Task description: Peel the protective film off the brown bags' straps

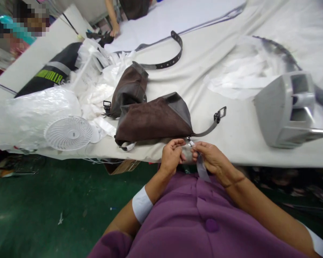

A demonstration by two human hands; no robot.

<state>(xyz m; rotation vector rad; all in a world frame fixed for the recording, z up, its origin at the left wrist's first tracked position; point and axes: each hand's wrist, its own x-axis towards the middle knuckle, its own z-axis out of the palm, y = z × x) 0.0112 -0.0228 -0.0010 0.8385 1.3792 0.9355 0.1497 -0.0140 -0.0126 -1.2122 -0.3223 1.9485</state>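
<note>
A brown suede bag (153, 120) with grey leather-like corners lies on its side near the table's front edge. From its right end runs a grey strap with a dark metal buckle (220, 114). My right hand (211, 157) pinches a translucent strip (201, 168) that hangs below the fingers, its upper part up against a small metal fitting (188, 139) at the bag's lower right corner. My left hand (172, 156) is close beside that fitting with its fingers curled; what they hold, if anything, is too small to make out. Behind lies a second brown bag (130, 87).
A white fan (69, 133) and clear plastic wrap (29, 114) are at the left. On the right stands a grey tape dispenser (277, 111) near white tissue sheets (239, 75). A punched strap (169, 64) curves behind the bags. Another person's hand (115, 29) rests at the far side.
</note>
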